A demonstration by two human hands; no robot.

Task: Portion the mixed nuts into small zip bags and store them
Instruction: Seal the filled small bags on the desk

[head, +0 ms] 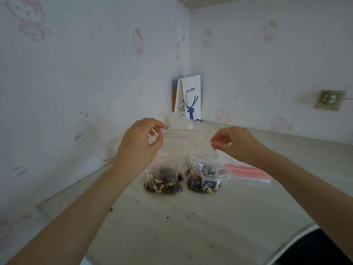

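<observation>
My left hand (141, 142) pinches the zip corner of the nut bag (172, 159), its bottom on the table (191, 226); my right hand (233, 142) is curled, holding nothing. Second bag (205, 180) filled, looks unsealed. Sealing and storing still to do

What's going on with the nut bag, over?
Left grip pinches top corner of clear red-lined plastic zip bag of mixed nuts. Right grip curled, off it. Nothing in the way.
</observation>
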